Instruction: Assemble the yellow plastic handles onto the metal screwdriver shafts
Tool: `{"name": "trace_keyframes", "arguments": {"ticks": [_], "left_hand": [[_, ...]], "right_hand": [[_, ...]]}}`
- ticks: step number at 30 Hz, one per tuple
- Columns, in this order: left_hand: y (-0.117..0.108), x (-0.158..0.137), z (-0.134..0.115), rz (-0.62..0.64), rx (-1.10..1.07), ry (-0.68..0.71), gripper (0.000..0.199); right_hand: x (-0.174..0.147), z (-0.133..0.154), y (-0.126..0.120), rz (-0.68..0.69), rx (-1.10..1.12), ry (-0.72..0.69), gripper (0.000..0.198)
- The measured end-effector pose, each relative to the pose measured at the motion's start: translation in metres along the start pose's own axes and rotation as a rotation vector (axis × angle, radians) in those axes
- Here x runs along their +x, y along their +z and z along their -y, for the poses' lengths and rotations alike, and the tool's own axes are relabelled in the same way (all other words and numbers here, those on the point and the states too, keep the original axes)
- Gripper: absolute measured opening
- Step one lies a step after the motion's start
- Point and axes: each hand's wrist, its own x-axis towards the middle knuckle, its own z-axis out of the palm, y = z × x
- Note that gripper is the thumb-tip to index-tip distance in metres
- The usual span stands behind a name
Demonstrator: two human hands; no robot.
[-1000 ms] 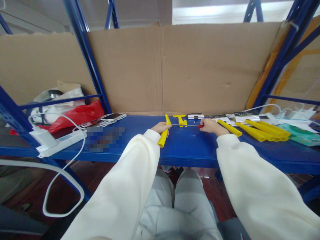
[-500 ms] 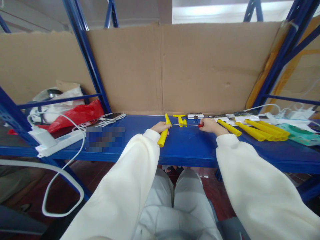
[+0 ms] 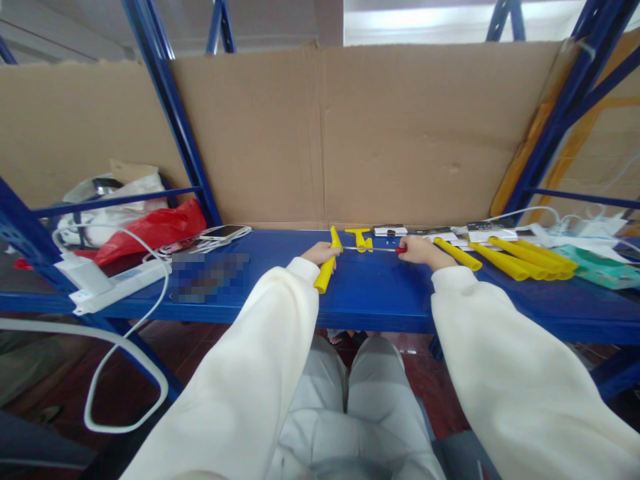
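Note:
My left hand (image 3: 323, 253) is closed around a yellow tapered plastic handle (image 3: 325, 278), which slants with its wide end toward me. In my right hand (image 3: 416, 251) is a screwdriver (image 3: 401, 251) with a red handle. Its thin metal shaft runs level to the left, and the tip meets the side of the yellow handle beside my left fingers. Just behind the shaft lie yellow T-shaped plastic pieces (image 3: 358, 235) on the blue table (image 3: 375, 293). A few tiny bits near the shaft are too small to name.
Several yellow tapered tubes (image 3: 503, 262) lie to the right, before small black-and-white packets (image 3: 493, 232) and a green packet (image 3: 597, 267). On the left are a white power strip (image 3: 120, 283), a phone (image 3: 226, 231) with cables and a red bag (image 3: 155, 230). Cardboard (image 3: 400, 133) stands behind.
Both hands keep the same hold, with the screwdriver tip still at the yellow handle. Only a very slight shift of the whole view shows.

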Motion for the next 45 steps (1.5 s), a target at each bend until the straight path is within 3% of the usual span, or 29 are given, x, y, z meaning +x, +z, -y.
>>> {"name": "trace_keyframes", "arguments": {"ticks": [11, 23, 38, 45], "left_hand": [[-0.0013, 0.0076, 0.0039, 0.003, 0.005, 0.005, 0.007], [-0.0012, 0.0075, 0.0030, 0.011, 0.027, 0.010, 0.012], [-0.0011, 0.0077, 0.0035, 0.023, 0.028, 0.006, 0.009], [0.0019, 0.0017, -0.0020, 0.012, 0.030, 0.010, 0.009]], "right_hand": [[-0.0031, 0.0015, -0.0019, 0.007, 0.039, -0.003, 0.022], [-0.0003, -0.0016, 0.0034, -0.010, 0.023, -0.010, 0.022], [-0.0042, 0.0016, -0.0037, 0.014, 0.014, 0.059, 0.023], [-0.0032, 0.0051, -0.0005, 0.028, 0.084, -0.049, 0.024]]}}
